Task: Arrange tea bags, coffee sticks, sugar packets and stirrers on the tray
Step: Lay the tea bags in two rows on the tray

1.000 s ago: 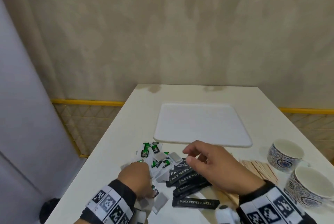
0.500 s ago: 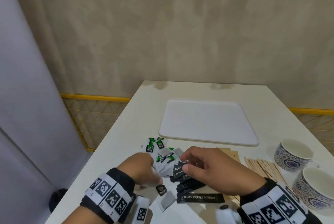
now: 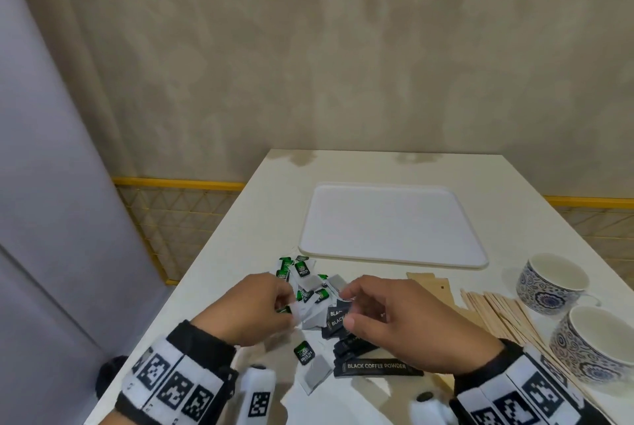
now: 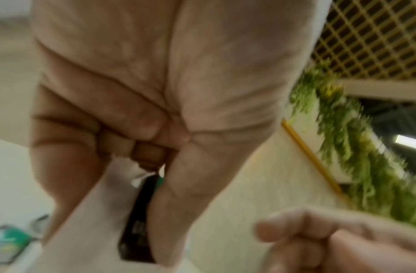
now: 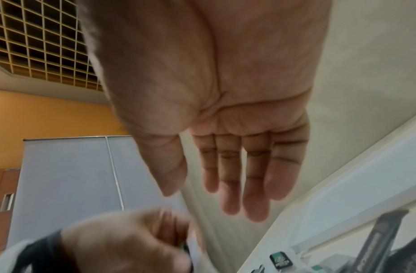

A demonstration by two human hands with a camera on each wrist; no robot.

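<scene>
A pile of green-and-black tea bags point(image 3: 308, 282) and black coffee sticks point(image 3: 377, 366) lies on the white table, in front of the white tray point(image 3: 394, 261), which holds nothing. My left hand point(image 3: 286, 308) hovers over the pile and pinches one tea bag point(image 4: 141, 212) between thumb and curled fingers. My right hand point(image 3: 350, 304) hangs over the coffee sticks with its fingers point(image 5: 230, 184) straight and nothing in them. Wooden stirrers point(image 3: 497, 315) and brown sugar packets point(image 3: 432, 287) lie to the right of that hand.
Two patterned cups point(image 3: 552, 282) point(image 3: 597, 345) stand at the right edge of the table, close to the stirrers. The table's left edge runs just beside my left wrist. A beige wall rises behind the table's far end.
My left hand has risen from the near side of the pile with a tea bag pinched in it. The right hand has stayed over the coffee sticks.
</scene>
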